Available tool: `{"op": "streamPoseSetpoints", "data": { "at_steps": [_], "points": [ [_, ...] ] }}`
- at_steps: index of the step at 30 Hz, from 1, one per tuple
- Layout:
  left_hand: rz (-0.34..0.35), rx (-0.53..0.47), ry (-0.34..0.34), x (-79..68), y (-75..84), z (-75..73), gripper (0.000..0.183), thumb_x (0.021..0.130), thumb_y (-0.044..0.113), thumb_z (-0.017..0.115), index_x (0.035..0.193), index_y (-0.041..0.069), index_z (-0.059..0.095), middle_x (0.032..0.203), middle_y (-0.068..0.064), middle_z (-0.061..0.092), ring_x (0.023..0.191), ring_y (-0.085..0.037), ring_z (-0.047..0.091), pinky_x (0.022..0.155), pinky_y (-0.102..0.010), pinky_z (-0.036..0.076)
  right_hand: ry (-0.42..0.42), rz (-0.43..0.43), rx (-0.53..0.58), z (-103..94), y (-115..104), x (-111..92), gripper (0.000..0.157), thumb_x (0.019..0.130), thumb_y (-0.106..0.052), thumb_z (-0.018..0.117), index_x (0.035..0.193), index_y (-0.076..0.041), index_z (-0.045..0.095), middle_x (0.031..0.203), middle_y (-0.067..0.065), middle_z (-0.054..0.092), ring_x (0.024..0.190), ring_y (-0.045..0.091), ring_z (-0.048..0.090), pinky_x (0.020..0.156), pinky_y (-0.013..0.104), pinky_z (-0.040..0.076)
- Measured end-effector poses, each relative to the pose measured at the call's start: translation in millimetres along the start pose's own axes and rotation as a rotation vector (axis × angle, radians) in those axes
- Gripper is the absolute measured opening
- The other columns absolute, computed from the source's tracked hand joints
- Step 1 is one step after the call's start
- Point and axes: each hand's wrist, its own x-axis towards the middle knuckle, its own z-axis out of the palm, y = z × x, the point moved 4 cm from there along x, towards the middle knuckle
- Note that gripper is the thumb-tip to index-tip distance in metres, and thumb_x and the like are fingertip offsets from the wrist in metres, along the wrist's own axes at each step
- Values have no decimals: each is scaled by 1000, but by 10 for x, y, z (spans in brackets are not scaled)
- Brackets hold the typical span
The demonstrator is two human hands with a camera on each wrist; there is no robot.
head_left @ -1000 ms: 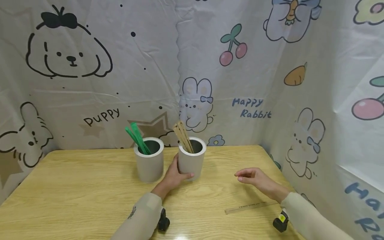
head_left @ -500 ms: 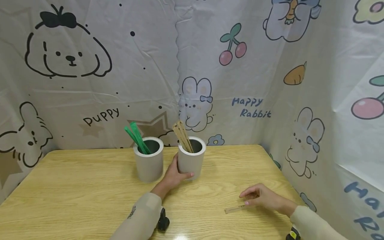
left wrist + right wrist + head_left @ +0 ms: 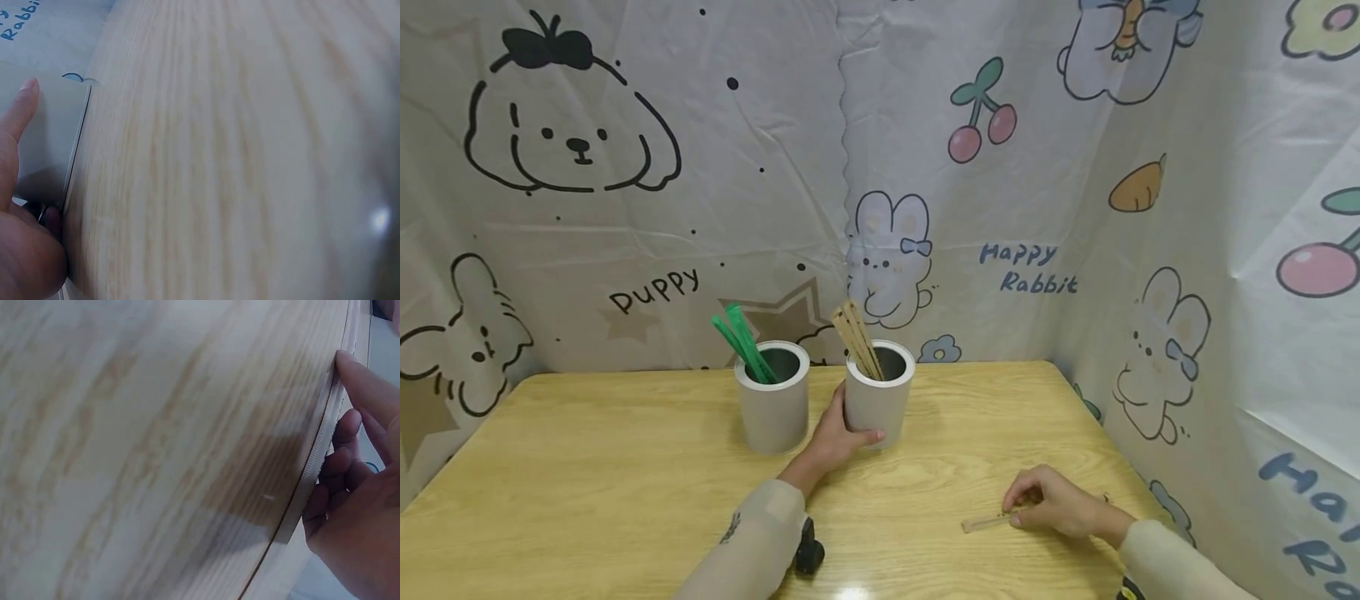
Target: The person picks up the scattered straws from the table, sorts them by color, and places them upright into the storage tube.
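My left hand [image 3: 831,443] holds the lower side of a whitish round pen holder [image 3: 877,412] in the head view, thumb across its front. Several beige flat strips [image 3: 857,342] lean inside it. In the left wrist view this hand [image 3: 28,250] lies against the holder's wall [image 3: 53,137]. At the right, my right hand [image 3: 1054,502] pinches a thin wooden ruler [image 3: 983,524] near its middle, low over the table. Fine tick marks show along the ruler [image 3: 306,478] in the right wrist view, where the hand [image 3: 369,519] has curled fingers at its edge.
A matching pen holder [image 3: 775,417] with several green sticks [image 3: 747,346] stands just left of the gripped one. The wood-grain table [image 3: 587,483] ends at a printed cloth wall [image 3: 760,208] behind and on the right.
My right hand has come down and toward me onto the ruler, and its fingers have closed on it. The left hand and both pen holders have stayed in place.
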Motion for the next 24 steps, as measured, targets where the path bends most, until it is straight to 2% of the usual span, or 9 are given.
{"op": "streamPoseSetpoints", "data": {
  "at_steps": [8, 14, 17, 20, 24],
  "points": [
    [17, -9, -1, -11, 24, -10, 109, 80, 13, 87, 162, 9, 15, 161, -22, 34, 146, -43, 37, 121, -60, 28, -3, 13, 24, -41, -38, 77, 14, 89, -9, 75, 93, 4, 73, 81, 3, 66, 70, -3, 49, 60, 17, 44],
    [19, -19, -7, -11, 23, -5, 109, 80, 13, 86, 162, 9, 14, 162, -22, 33, 146, -43, 37, 121, -60, 28, 92, 86, 41, -211, -221, 154, 19, 93, -12, 72, 99, 6, 71, 81, -7, 59, 70, 1, 47, 60, 20, 42],
    [23, -19, -5, -10, 19, -7, 109, 80, 12, 86, 162, 9, 14, 162, -22, 33, 146, -43, 36, 121, -61, 27, 156, 129, 65, -324, -339, 199, 25, 95, -15, 70, 105, 8, 68, 83, -7, 58, 74, 2, 50, 64, 21, 46],
    [26, -21, -6, -11, 16, -8, 109, 80, 12, 86, 162, 9, 14, 161, -22, 34, 146, -43, 37, 121, -61, 28, 226, 122, 115, -438, -470, 247, 26, 97, -17, 68, 109, 6, 67, 90, -10, 62, 81, 4, 55, 74, 23, 51],
    [36, -31, -11, -12, 17, -5, 109, 80, 12, 86, 162, 8, 14, 161, -22, 34, 145, -43, 38, 121, -61, 29, 308, 65, 246, -591, -673, 327, 11, 101, -15, 62, 108, -9, 68, 96, -14, 65, 91, 5, 58, 85, 21, 50]
  ]
}}
